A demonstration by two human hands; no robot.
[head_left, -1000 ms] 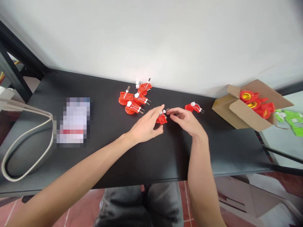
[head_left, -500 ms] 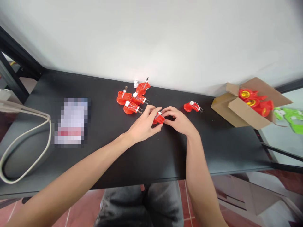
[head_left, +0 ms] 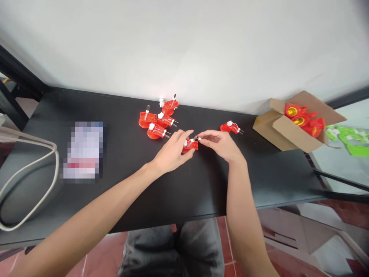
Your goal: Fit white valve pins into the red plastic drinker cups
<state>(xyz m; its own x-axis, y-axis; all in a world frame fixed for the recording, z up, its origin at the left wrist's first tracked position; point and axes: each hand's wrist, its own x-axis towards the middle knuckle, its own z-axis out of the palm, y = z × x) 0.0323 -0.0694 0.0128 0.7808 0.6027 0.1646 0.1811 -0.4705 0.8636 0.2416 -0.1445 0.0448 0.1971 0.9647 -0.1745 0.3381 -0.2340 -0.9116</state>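
Note:
My left hand (head_left: pixel 171 153) grips a small red plastic part (head_left: pixel 190 145) with white fittings on the black table (head_left: pixel 138 184). My right hand (head_left: pixel 220 144) pinches something small at the part's right end, where a white piece and a metal pin stick out. A cluster of several similar red parts (head_left: pixel 157 119) with metal pins lies just beyond my left hand. One more red part (head_left: pixel 230 127) lies alone behind my right hand.
An open cardboard box (head_left: pixel 284 129) at the right holds more red and yellow parts (head_left: pixel 302 119). A blurred flat packet (head_left: pixel 83 150) lies at the left, and a grey bag with pale handles (head_left: pixel 31 184) at the far left. Green pieces (head_left: pixel 350 140) lie beyond the table's right edge.
Both hands closed in on the red part from either side, then my right hand shifted to pinch at its right end. The view drifted slightly right.

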